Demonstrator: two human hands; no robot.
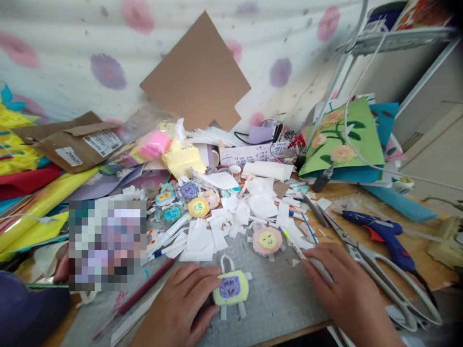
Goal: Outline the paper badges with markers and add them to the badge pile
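At the front of the grey cutting mat (pixel 275 294), my left hand (pixel 184 299) pinches the left edge of a small yellow-green paper figure (pixel 241 288). It has a purple face patch, a white loop on top and pale tabs around its edge. My right hand (pixel 338 284) is closed around a slim marker (pixel 293 242) with a yellow-green tip, which points up and left; the fingers partly cover its body. Between the hands and farther back lies a pink paper figure (pixel 266 241) with a yellow smiling face, touched by neither hand.
White paper scraps (pixel 231 212) and several round paper faces (pixel 198 207) cover the middle. Large scissors (pixel 361 253) and a blue glue gun (pixel 383 230) lie right. A dark red stick (pixel 144 286) lies left. Behind are a cardboard box (pixel 79 142) and a green flower card (pixel 343 137).
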